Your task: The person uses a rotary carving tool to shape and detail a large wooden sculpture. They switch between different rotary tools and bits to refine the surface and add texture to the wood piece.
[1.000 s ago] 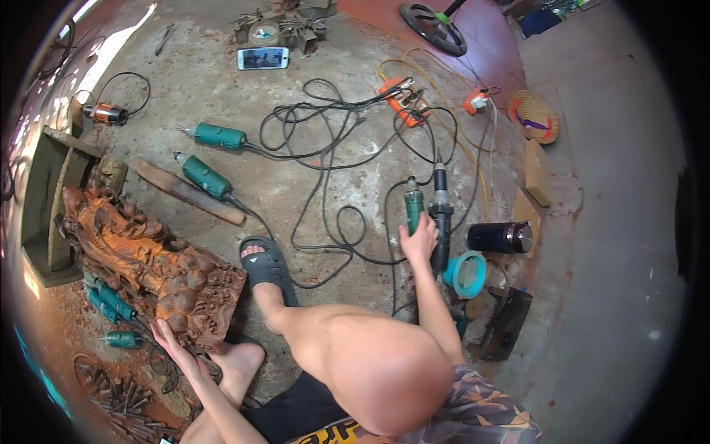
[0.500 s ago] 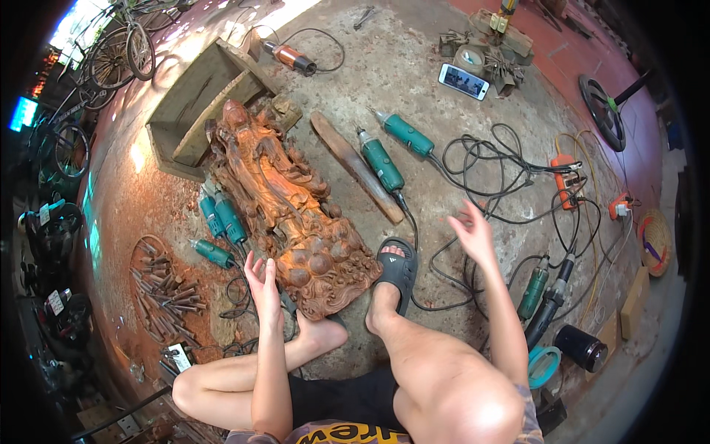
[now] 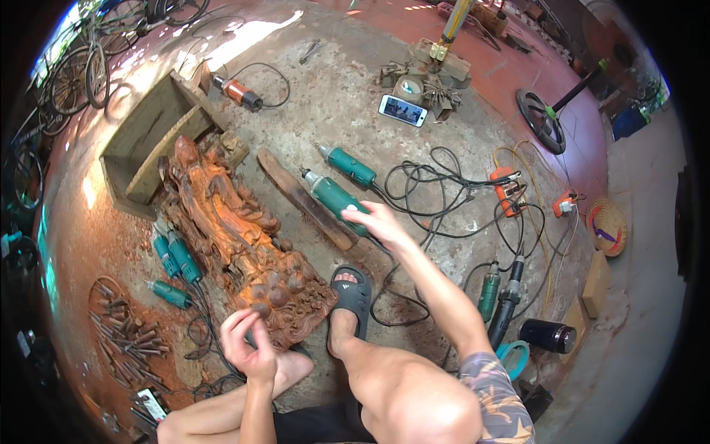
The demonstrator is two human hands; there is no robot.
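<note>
A green power tool [image 3: 336,198] sits in the right hand [image 3: 383,226], the fingers wrapped around its rear end, a hold that likely spares the skin from the tip, which points away from the person. The tool is beside a worn plank [image 3: 285,181]; whether it is clear of the concrete floor [image 3: 310,96] cannot be told. The left hand [image 3: 251,354] curls its fingers near the base of a wooden carving [image 3: 229,222]; any contact is unclear. The carving's far end meets a wooden frame [image 3: 122,166], probably a prop. Slack cords [image 3: 444,177] loop toward an orange power strip [image 3: 503,194], seemingly allowing reach.
</note>
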